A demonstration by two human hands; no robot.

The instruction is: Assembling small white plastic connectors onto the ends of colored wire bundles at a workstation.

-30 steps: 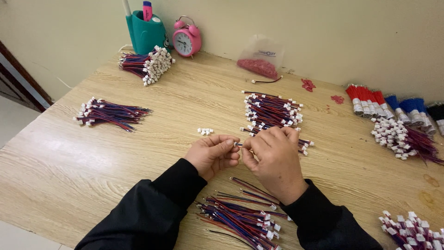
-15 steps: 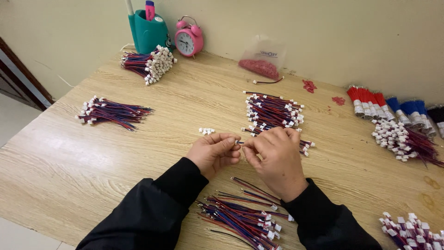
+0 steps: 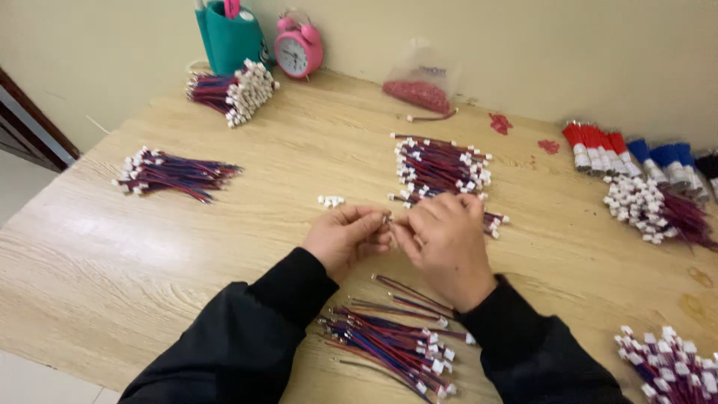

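Hands meet over the middle of the wooden tabletop (image 3: 224,247), fingertips pinched together on a small wire piece (image 3: 387,218) held between them. The left hand (image 3: 345,238) is curled, thumb and forefinger closed on the piece from its side; the right hand (image 3: 446,245) is closed on it too, knuckles up, fingers bent down over the join. What exactly the piece is cannot be told, as the fingers hide most of it.

Just beyond the left hand lies a tiny cluster of white connectors (image 3: 330,200). Beyond the right hand, touching its far fingertips in the view, sits a bundle of red and blue wires with white plugs (image 3: 441,168). Below both wrists, between the black sleeves, lies a loose heap of the same wires (image 3: 389,340). Well to the left of the left hand rests another bundle (image 3: 176,173). Far beyond it stand a teal holder (image 3: 232,37) and a pink alarm clock (image 3: 299,49).
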